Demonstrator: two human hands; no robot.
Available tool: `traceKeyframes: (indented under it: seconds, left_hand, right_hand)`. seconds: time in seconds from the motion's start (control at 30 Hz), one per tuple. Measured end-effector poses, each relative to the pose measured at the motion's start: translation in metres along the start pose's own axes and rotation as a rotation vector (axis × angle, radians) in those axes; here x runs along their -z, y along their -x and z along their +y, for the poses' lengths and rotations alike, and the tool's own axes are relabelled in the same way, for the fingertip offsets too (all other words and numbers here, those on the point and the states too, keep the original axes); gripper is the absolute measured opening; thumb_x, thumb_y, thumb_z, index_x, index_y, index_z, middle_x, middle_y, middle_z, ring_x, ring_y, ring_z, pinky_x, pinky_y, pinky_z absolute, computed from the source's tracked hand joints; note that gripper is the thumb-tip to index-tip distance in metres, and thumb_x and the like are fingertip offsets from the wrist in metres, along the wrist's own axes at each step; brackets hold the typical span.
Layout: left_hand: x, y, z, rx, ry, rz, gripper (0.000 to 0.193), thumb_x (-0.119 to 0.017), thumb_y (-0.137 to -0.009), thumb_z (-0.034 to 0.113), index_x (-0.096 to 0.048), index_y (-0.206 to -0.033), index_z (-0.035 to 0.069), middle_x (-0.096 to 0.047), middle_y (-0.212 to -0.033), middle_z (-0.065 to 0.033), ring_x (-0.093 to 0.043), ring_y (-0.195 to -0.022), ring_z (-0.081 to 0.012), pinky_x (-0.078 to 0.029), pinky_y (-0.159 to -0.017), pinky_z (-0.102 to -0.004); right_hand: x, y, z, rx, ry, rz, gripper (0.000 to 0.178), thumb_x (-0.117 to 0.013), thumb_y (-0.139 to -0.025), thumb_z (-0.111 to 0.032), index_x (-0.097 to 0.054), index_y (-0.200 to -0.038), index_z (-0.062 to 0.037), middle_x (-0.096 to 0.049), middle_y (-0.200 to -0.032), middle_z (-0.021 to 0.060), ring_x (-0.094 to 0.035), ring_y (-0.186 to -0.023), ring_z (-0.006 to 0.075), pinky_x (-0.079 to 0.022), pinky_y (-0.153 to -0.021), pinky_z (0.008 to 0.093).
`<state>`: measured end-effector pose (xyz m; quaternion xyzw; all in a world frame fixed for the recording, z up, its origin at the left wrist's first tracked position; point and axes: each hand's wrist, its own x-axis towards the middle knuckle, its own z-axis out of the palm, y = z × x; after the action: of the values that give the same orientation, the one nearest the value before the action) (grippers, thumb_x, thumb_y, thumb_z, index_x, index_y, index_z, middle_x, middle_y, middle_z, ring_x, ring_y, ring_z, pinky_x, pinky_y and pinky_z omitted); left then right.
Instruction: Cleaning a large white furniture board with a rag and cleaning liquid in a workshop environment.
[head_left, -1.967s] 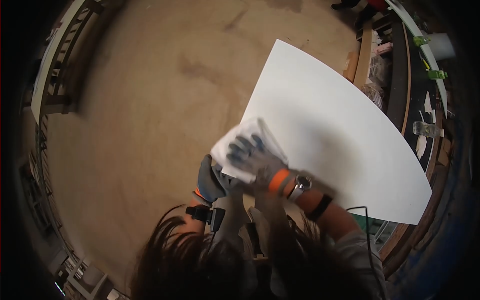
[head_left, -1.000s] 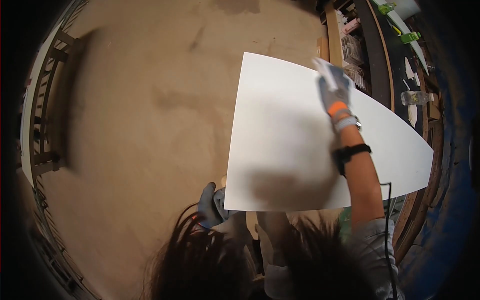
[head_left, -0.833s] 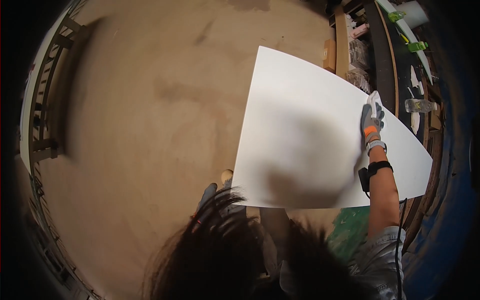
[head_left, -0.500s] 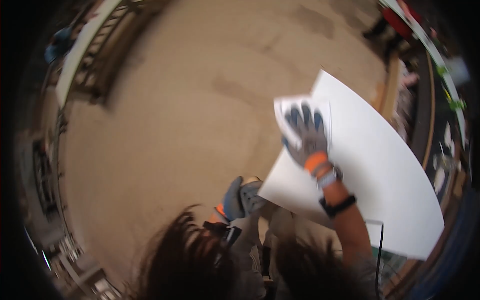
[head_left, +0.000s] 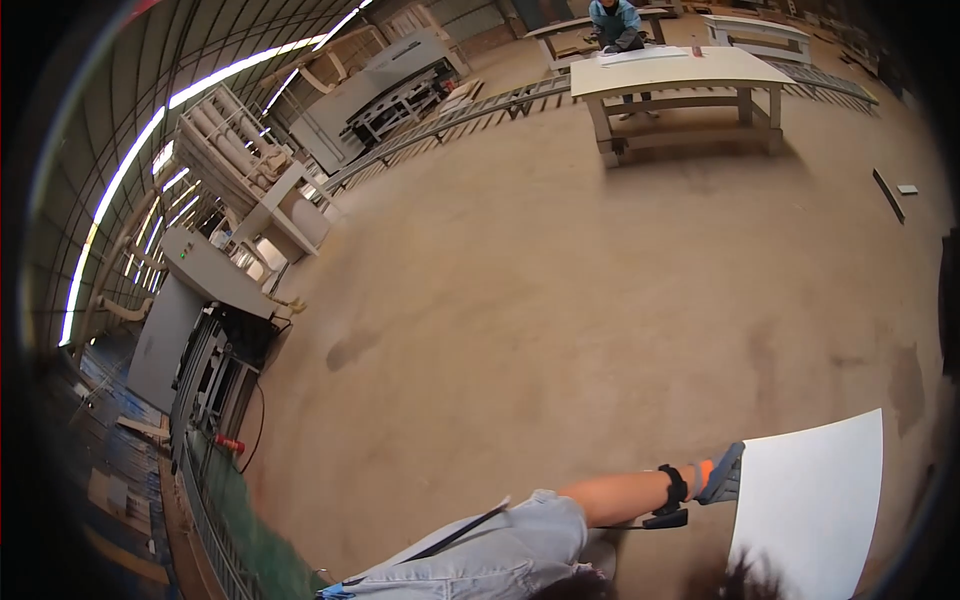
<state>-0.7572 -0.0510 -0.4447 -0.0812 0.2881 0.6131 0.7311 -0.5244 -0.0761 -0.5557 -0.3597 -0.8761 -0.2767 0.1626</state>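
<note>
Item: white panel (head_left: pixel 815 505), just beyond the gloved grip (head_left: pixel 722 474) at its edge (closure hidden, cannot tell). Step: wiping, judged. Next: hand back onto panel face.

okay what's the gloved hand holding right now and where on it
The right hand, in a grey glove with an orange cuff, meets the left edge of the large flat white panel. Its fingers are hidden, so an actual grip cannot be told. The left hand is out of view.
</note>
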Motion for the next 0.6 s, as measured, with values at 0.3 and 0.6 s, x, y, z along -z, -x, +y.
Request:
traceKeyframes:
  seconds: [0.3, 0.6]
  left_hand:
    - [-0.016, -0.040, -0.003, -0.009, 0.063, -0.179, 0.064, -0.032, -0.094, 0.059, -0.046, -0.135, 0.011, -0.049, -0.136, -0.0031, -0.046, -0.123, -0.0182, -0.036, -0.103, -0.0354]
    - [-0.017, -0.001, 0.066, 0.128, -0.209, 0.070, 0.061, -0.047, -0.085, 0.052, -0.050, -0.126, 0.008, -0.057, -0.122, -0.0102, -0.053, -0.115, -0.0275, -0.044, -0.098, -0.0418]
  right_hand:
    - [0.103, 0.101, 0.134, -0.333, 0.523, 0.105, 0.042, -0.050, -0.094, -0.036, -0.049, -0.121, -0.0032, -0.061, -0.101, 0.0196, -0.058, -0.093, 0.0403, -0.049, -0.077, 0.0513]
    - [0.133, -0.122, 0.026, -0.554, -0.545, -0.573, 0.059, -0.051, -0.084, -0.039, -0.045, -0.134, -0.0093, -0.034, -0.146, 0.0122, -0.024, -0.138, 0.0336, -0.014, -0.113, 0.0498]
